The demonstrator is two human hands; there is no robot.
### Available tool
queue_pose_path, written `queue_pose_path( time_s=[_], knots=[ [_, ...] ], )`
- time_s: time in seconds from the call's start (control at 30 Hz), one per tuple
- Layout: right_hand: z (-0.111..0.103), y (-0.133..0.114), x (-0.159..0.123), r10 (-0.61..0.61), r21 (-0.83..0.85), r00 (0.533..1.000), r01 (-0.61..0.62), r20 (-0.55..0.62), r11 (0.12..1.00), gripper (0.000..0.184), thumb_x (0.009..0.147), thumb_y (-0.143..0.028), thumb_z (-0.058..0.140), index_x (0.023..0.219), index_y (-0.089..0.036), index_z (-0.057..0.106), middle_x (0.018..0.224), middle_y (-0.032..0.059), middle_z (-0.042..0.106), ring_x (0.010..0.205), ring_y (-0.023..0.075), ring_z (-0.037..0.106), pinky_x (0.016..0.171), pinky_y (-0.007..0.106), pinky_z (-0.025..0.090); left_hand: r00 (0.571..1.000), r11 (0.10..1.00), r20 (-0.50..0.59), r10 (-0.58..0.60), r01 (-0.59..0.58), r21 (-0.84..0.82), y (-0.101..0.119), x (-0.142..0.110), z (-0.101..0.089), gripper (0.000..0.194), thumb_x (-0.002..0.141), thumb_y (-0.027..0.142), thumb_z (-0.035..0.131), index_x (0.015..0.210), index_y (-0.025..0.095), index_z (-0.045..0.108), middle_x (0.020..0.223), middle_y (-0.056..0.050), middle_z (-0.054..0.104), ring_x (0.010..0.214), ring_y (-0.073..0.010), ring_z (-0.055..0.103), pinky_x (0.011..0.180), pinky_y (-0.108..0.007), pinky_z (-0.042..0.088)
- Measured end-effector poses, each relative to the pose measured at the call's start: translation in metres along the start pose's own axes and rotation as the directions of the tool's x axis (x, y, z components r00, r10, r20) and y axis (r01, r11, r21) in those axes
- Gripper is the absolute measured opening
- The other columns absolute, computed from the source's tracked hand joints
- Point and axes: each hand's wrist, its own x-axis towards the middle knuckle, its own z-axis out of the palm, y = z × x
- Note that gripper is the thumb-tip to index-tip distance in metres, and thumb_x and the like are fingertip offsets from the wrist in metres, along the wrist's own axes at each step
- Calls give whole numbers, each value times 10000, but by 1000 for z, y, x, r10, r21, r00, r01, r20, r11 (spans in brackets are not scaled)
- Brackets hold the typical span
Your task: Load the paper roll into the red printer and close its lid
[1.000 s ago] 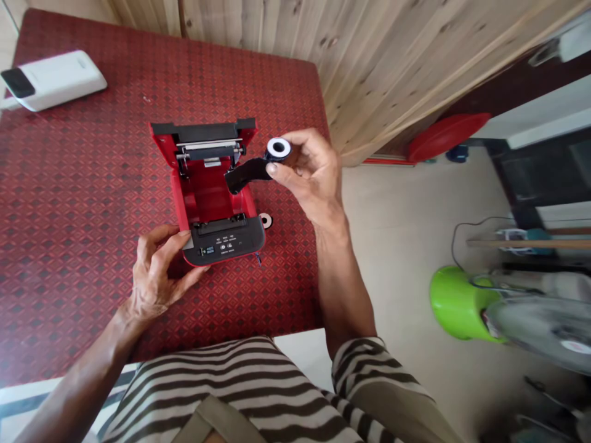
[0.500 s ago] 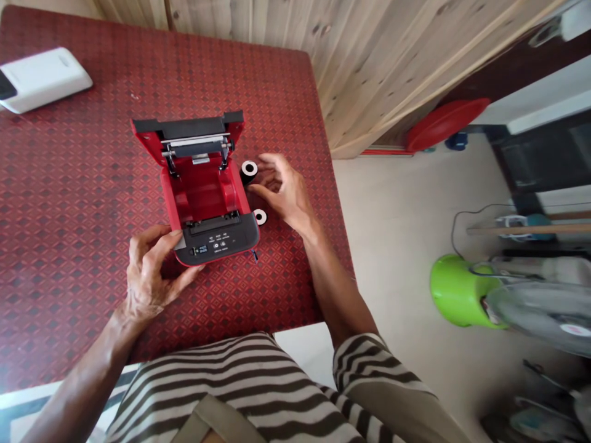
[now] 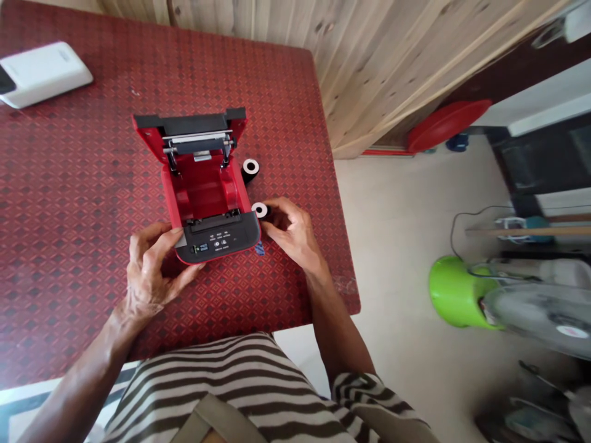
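A small red printer [image 3: 203, 197] with a black front panel lies open on the red patterned tablecloth [image 3: 83, 184], its lid tilted back and its bay empty. My left hand [image 3: 150, 267] rests against its front left corner, fingers curled on the casing. My right hand [image 3: 290, 231] pinches a small black roll with a white core [image 3: 261, 211] lying right of the printer's front. A second black roll with a white core [image 3: 250, 168] stands on the cloth further back, beside the printer's right wall.
A white power bank [image 3: 44, 72] lies at the table's far left. The table's right edge drops to a pale floor with a green tub [image 3: 455, 295], a fan [image 3: 540, 314] and a red lid [image 3: 446, 123]. A wooden plank wall stands behind.
My right hand set the black roll down beside the printer, let go, then moved toward me and closed on the other roll. My left hand stayed put.
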Motion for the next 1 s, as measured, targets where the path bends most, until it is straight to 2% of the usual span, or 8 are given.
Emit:
queue_pose_path(
  time_s=[0.13,0.23,0.37,0.47,0.57,0.63,0.83,1.0],
  knots=[
    [-22,-19,3,14,168,999,-7,-44,986,408,987,-591,999,1238,-322,821,1162,32,906,1016,272,859,947,455,719,998,995,-12,-67,66,-80,1,-5,4,703,1174,527,988,1771,385,644,1562,-71,806,1368,-337,888,1144,-522,838],
    [-37,-49,10,-101,212,995,95,22,973,395,1030,-586,1014,1271,-344,816,1146,14,894,978,265,856,933,457,731,996,992,-17,-87,85,-98,2,-5,5,687,1161,519,1000,1750,393,669,1572,-75,806,1379,-347,887,1159,-546,842],
    [-31,-99,25,-360,17,925,361,119,933,247,1080,-305,955,1307,-330,864,1221,57,922,1085,296,875,1050,491,754,999,998,-37,-4,1,-65,3,-2,5,697,1144,473,1013,1749,358,689,1534,-117,822,1344,-351,888,1066,-525,861],
    [-9,-127,35,-451,-250,842,524,295,814,239,1168,-142,779,1366,-237,874,1377,144,924,1327,353,866,1251,567,730,999,997,-27,19,-21,-76,3,-1,3,720,1134,469,1021,1761,335,693,1515,-165,832,1329,-357,901,1036,-492,851],
    [19,-141,44,-314,-498,831,534,460,683,291,1202,-41,677,1370,-181,868,1412,167,906,1437,390,821,1344,658,689,1000,996,8,0,1,-86,2,-3,2,754,1128,449,1024,1786,345,671,1542,-185,827,1343,-363,908,1069,-496,846],
    [34,-145,50,-212,-590,834,517,509,620,333,1208,1,634,1371,-160,875,1427,183,903,1465,403,805,1338,664,697,1000,998,19,11,-10,-56,3,-3,2,740,1150,467,995,1795,337,656,1538,-187,819,1335,-358,910,1064,-496,848],
    [51,-163,67,-44,-668,823,490,567,560,479,1241,45,486,1374,-113,919,1403,232,930,1491,397,828,1225,545,717,1000,997,12,15,-14,-71,8,0,1,714,1204,478,928,1839,342,634,1485,-181,817,1296,-329,914,1016,-456,855],
    [54,-167,81,41,-703,802,496,596,509,476,1231,44,533,1388,-127,949,1334,224,959,1280,377,920,1105,485,713,999,997,41,-18,21,-79,7,-2,-1,768,1153,432,984,1835,379,636,1528,-187,823,1314,-361,923,1057,-514,862]
  ],
)
